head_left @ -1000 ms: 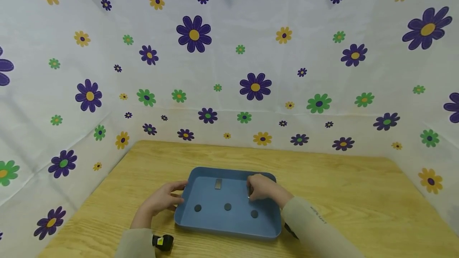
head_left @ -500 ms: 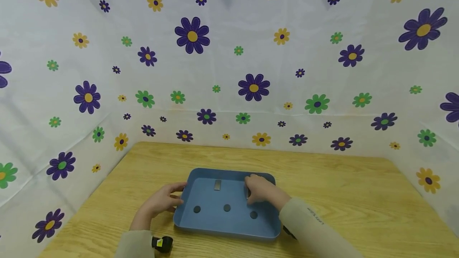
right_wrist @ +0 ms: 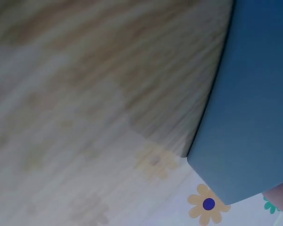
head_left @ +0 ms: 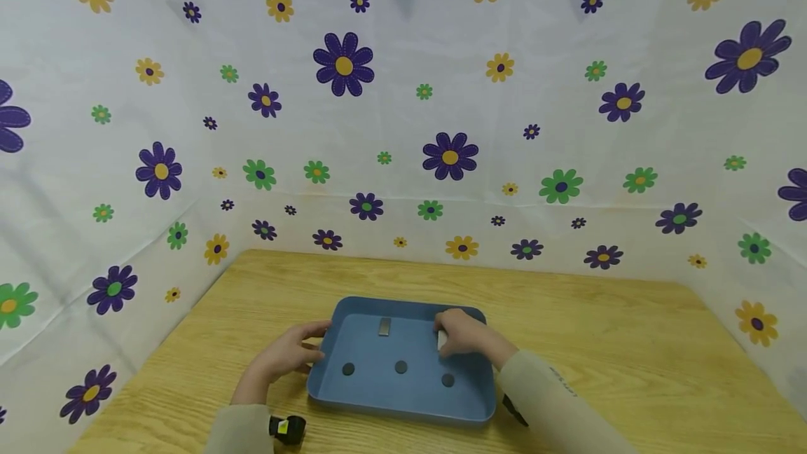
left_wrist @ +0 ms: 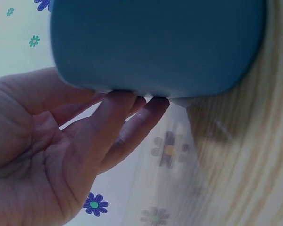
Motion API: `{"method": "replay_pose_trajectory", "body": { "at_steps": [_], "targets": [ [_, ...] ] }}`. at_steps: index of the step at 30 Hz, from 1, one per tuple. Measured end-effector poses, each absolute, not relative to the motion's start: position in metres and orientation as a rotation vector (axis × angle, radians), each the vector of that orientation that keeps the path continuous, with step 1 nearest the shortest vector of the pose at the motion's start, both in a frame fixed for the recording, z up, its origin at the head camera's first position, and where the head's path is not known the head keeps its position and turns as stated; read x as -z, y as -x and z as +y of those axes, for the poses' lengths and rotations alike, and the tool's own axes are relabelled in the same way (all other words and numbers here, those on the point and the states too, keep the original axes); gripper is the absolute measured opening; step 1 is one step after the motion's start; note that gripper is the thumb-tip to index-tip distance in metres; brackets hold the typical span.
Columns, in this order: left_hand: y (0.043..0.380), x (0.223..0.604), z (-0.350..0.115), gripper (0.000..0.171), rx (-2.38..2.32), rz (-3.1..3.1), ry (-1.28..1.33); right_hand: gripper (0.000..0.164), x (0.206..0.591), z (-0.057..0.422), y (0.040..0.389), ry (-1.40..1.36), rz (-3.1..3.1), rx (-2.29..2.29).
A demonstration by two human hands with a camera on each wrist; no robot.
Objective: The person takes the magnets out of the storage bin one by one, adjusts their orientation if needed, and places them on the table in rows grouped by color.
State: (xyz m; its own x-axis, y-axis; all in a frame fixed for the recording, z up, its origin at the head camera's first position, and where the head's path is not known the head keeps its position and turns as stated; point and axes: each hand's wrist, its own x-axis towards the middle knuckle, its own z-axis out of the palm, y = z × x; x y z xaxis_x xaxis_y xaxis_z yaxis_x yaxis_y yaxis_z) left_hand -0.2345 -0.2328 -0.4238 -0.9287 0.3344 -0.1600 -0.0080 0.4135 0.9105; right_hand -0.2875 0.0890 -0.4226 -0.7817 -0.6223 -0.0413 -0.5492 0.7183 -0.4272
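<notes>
A blue rectangular tray (head_left: 378, 395) rests on the wooden table. Inside it, my right hand (head_left: 469, 333) pinches a small flat piece (head_left: 442, 340) with a pale, shiny face, mostly covered by the fingers. My left hand (head_left: 284, 356) is at the tray's left side; in the left wrist view its fingertips (left_wrist: 159, 102) touch the outer wall. A grey metallic rectangle (head_left: 384, 326) lies towards the back of the tray. Along the front lie three dark round discs: a left disc (head_left: 348, 369), a middle disc (head_left: 401, 367) and a right disc (head_left: 447, 380).
The wooden table (head_left: 599, 342) extends around the tray. A white sheet with flowers (head_left: 403, 104) hangs behind it and along both sides. A black wrist camera (head_left: 288, 430) sits beneath the left wrist, near the tray's front left corner.
The piece in my right hand has tilted, so that a broader, paler face shows. Left hand, tray, discs and grey rectangle keep their places; the head view shifts slightly.
</notes>
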Motion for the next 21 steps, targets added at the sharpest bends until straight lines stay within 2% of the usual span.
{"method": "replay_pose_trajectory", "body": {
  "at_steps": [8,21],
  "targets": [
    [0.2370,0.4266,-0.2344,0.056,-1.535,2.323,-0.274,0.034,0.4238,0.0938,0.2876,0.923,2.709,0.755],
    [0.2363,0.4259,-0.2335,0.056,-1.514,2.346,-0.286,0.027,0.4250,0.0950,0.2897,0.816,2.680,0.880]
  ]
}}
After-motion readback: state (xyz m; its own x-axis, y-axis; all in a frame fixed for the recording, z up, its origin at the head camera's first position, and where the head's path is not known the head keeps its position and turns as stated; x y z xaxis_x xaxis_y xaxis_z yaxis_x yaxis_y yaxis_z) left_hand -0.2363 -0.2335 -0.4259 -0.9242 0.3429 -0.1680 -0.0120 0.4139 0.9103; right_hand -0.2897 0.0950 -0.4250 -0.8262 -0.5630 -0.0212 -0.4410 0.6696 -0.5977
